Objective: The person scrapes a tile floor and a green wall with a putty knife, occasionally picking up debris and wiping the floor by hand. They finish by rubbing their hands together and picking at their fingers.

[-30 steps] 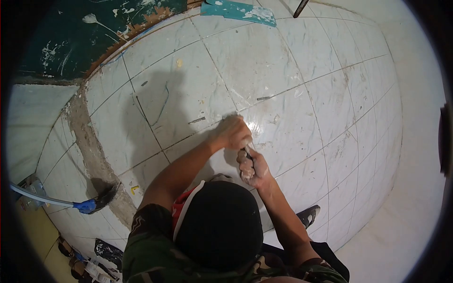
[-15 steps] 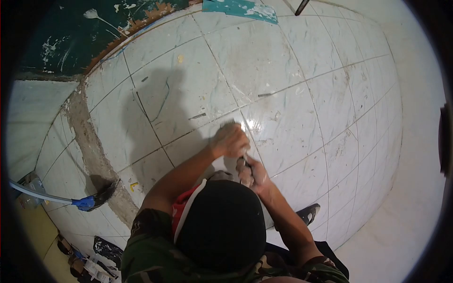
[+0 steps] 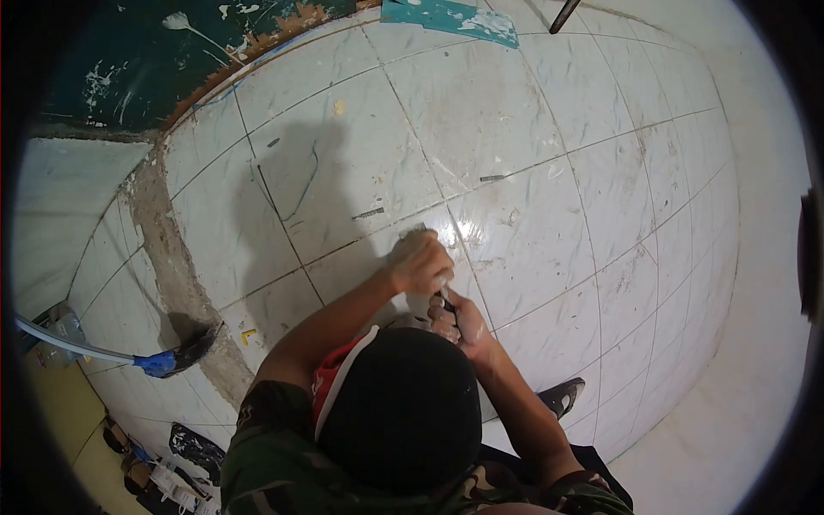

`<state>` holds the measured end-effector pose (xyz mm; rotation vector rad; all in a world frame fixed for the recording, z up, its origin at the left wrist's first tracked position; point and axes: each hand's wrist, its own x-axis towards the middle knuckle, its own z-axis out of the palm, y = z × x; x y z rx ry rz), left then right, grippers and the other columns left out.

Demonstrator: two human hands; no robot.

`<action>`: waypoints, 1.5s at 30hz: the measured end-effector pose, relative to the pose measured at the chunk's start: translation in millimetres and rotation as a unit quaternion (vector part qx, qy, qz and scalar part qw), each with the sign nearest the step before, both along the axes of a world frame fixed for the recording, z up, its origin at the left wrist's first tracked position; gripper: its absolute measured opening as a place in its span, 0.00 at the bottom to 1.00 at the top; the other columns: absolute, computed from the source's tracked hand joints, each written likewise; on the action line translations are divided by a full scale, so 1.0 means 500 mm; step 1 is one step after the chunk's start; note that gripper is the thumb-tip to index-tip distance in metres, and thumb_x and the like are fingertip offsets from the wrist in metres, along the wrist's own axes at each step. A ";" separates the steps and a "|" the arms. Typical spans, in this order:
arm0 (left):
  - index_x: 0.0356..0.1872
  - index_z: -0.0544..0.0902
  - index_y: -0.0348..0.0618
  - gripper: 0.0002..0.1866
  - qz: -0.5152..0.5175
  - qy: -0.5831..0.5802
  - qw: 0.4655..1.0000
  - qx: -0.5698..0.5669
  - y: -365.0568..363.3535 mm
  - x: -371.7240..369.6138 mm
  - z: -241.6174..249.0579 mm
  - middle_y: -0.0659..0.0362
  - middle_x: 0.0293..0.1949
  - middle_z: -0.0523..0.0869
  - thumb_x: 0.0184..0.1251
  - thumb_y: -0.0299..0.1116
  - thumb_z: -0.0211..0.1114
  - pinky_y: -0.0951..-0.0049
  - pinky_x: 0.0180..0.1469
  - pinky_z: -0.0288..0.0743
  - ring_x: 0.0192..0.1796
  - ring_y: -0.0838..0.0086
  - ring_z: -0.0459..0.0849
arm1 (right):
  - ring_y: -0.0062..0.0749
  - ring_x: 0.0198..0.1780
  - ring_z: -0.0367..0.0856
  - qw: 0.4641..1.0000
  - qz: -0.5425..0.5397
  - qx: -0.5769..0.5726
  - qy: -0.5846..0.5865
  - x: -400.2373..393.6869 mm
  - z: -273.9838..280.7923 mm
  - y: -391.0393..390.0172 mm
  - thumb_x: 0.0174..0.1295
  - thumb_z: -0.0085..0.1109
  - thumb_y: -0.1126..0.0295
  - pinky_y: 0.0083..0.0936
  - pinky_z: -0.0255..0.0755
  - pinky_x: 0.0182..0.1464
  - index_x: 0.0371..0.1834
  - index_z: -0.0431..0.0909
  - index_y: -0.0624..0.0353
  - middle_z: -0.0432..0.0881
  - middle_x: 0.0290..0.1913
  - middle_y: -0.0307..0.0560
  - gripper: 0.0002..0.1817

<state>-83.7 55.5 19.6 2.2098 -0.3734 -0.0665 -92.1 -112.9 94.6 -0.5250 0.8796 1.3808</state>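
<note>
Both hands are together low over the tiled floor, in front of the dark cap. My left hand (image 3: 421, 263) is closed around something I cannot make out; a small grey edge shows just beyond its knuckles. Close below and to the right, my right hand (image 3: 462, 321) is wrapped round a dark handle (image 3: 446, 300), whose upper end reaches toward my left hand. Whitish smears cover the fingers of my right hand. The far end of the handled thing is hidden by the hands.
A blue-headed broom (image 3: 156, 364) lies at the left beside a rough cement strip (image 3: 176, 257). A teal board (image 3: 451, 19) and a dark rod (image 3: 564, 15) are at the top. A shoe (image 3: 564, 396) shows at lower right. Small dark strips (image 3: 369, 213) lie on the tiles.
The view has shifted slightly, so the floor and its objects sit a little further right. Both hands remain closed and close together, with more of the dark handle showing.
</note>
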 end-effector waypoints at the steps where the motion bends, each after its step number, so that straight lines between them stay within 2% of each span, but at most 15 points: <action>1: 0.09 0.75 0.46 0.13 -0.024 0.017 1.000 0.006 -0.003 -0.005 0.001 0.53 0.15 0.79 0.47 0.38 0.62 0.54 0.37 0.74 0.26 0.52 0.79 | 0.15 0.13 0.48 1.000 0.002 -0.016 -0.003 -0.004 0.010 -0.001 0.80 0.42 0.48 0.17 0.43 0.12 0.25 0.63 0.45 0.54 0.17 0.26 0.23; 4: 0.09 0.75 0.47 0.13 -0.015 -0.044 0.999 0.010 0.018 0.025 -0.022 0.54 0.15 0.79 0.48 0.37 0.62 0.54 0.37 0.75 0.26 0.53 0.79 | 0.15 0.13 0.48 0.999 0.000 -0.038 -0.001 0.020 0.006 0.017 0.80 0.42 0.49 0.17 0.43 0.12 0.26 0.63 0.45 0.55 0.18 0.26 0.22; 10: 0.08 0.76 0.49 0.13 0.006 -0.032 0.999 -0.018 0.004 -0.001 -0.036 0.53 0.15 0.79 0.48 0.38 0.62 0.55 0.37 0.74 0.23 0.53 0.78 | 0.14 0.13 0.49 0.999 0.013 -0.031 0.006 0.001 0.005 -0.009 0.80 0.42 0.51 0.16 0.42 0.12 0.28 0.64 0.46 0.56 0.18 0.26 0.20; 11: 0.09 0.73 0.50 0.09 0.072 -0.126 0.986 -0.083 -0.024 -0.038 -0.066 0.55 0.14 0.76 0.40 0.37 0.61 0.60 0.38 0.68 0.22 0.56 0.74 | 0.14 0.13 0.49 0.999 0.006 -0.033 0.041 -0.019 0.002 -0.014 0.80 0.42 0.52 0.16 0.42 0.12 0.28 0.65 0.46 0.56 0.18 0.26 0.20; 12: 0.09 0.73 0.50 0.09 0.078 -0.126 0.986 -0.079 -0.019 -0.048 -0.050 0.55 0.14 0.76 0.40 0.37 0.61 0.60 0.38 0.68 0.22 0.56 0.74 | 0.14 0.13 0.49 0.999 0.012 -0.031 0.041 -0.033 0.000 -0.016 0.80 0.42 0.52 0.16 0.42 0.12 0.28 0.65 0.46 0.56 0.18 0.26 0.20; 14: 0.09 0.73 0.50 0.10 -0.040 0.015 0.999 0.017 -0.005 -0.055 -0.008 0.55 0.15 0.77 0.42 0.37 0.61 0.61 0.39 0.68 0.21 0.57 0.74 | 0.14 0.13 0.50 0.994 0.072 -0.041 -0.070 -0.052 -0.004 -0.017 0.80 0.42 0.51 0.17 0.43 0.12 0.28 0.65 0.46 0.56 0.18 0.27 0.20; 17: 0.10 0.74 0.48 0.11 -0.009 -0.025 1.000 -0.003 0.036 -0.021 -0.042 0.54 0.15 0.77 0.44 0.38 0.61 0.60 0.38 0.69 0.22 0.56 0.74 | 0.15 0.13 0.50 0.998 0.045 0.012 -0.037 0.001 -0.014 0.029 0.80 0.41 0.50 0.18 0.45 0.12 0.28 0.65 0.45 0.56 0.17 0.27 0.21; 21: 0.10 0.74 0.47 0.12 -0.007 -0.029 1.000 -0.001 0.029 -0.024 -0.030 0.53 0.15 0.76 0.43 0.39 0.61 0.59 0.37 0.69 0.22 0.55 0.75 | 0.15 0.12 0.48 0.999 0.038 -0.025 -0.017 -0.016 -0.008 0.028 0.80 0.39 0.48 0.19 0.43 0.13 0.27 0.64 0.45 0.55 0.17 0.26 0.22; 28: 0.07 0.72 0.48 0.12 -0.048 -0.033 0.998 0.022 0.070 -0.002 -0.024 0.55 0.13 0.76 0.40 0.38 0.61 0.60 0.37 0.68 0.19 0.55 0.73 | 0.16 0.12 0.49 0.996 0.048 -0.012 -0.077 -0.030 -0.032 0.042 0.80 0.39 0.46 0.19 0.44 0.14 0.26 0.65 0.44 0.55 0.16 0.25 0.23; 32: 0.08 0.73 0.47 0.11 -0.013 -0.047 0.999 0.007 0.094 0.015 -0.038 0.54 0.14 0.76 0.41 0.39 0.60 0.59 0.37 0.69 0.21 0.53 0.75 | 0.15 0.12 0.50 0.998 0.045 -0.018 -0.037 0.031 0.013 0.094 0.80 0.41 0.47 0.18 0.45 0.13 0.25 0.65 0.45 0.56 0.16 0.26 0.24; 34: 0.09 0.74 0.49 0.11 0.062 -0.098 0.993 -0.037 0.049 -0.024 -0.039 0.54 0.15 0.77 0.41 0.40 0.60 0.58 0.38 0.70 0.22 0.54 0.76 | 0.15 0.12 0.49 0.998 0.057 -0.012 -0.034 -0.001 0.009 0.053 0.80 0.41 0.48 0.17 0.44 0.13 0.25 0.65 0.45 0.56 0.16 0.26 0.23; 35: 0.10 0.73 0.49 0.11 0.009 -0.031 0.999 -0.021 0.042 -0.039 -0.027 0.54 0.16 0.78 0.41 0.40 0.60 0.58 0.38 0.70 0.23 0.54 0.76 | 0.15 0.12 0.49 0.998 0.052 -0.009 -0.022 -0.017 0.015 0.038 0.80 0.42 0.48 0.17 0.44 0.13 0.25 0.65 0.45 0.56 0.17 0.26 0.23; 40: 0.10 0.72 0.47 0.11 0.013 -0.007 0.999 -0.034 0.072 -0.002 -0.031 0.54 0.15 0.77 0.41 0.39 0.60 0.58 0.37 0.69 0.22 0.54 0.74 | 0.15 0.12 0.49 0.996 0.051 -0.063 -0.029 0.012 0.028 0.081 0.80 0.43 0.50 0.17 0.44 0.12 0.26 0.65 0.45 0.57 0.17 0.26 0.22; 44: 0.10 0.76 0.47 0.12 0.003 0.008 1.000 0.008 0.100 0.015 -0.056 0.53 0.15 0.78 0.45 0.40 0.61 0.54 0.38 0.73 0.28 0.53 0.79 | 0.15 0.13 0.50 0.999 0.036 0.020 0.010 0.054 0.017 0.113 0.80 0.42 0.52 0.17 0.46 0.14 0.28 0.66 0.45 0.58 0.18 0.26 0.19; 45: 0.10 0.76 0.48 0.12 0.127 -0.127 0.982 -0.062 0.049 -0.025 -0.116 0.53 0.16 0.79 0.45 0.39 0.62 0.54 0.38 0.73 0.29 0.53 0.79 | 0.15 0.13 0.50 0.996 0.069 -0.046 -0.020 0.040 0.039 0.110 0.80 0.42 0.51 0.17 0.44 0.13 0.30 0.66 0.45 0.57 0.18 0.26 0.19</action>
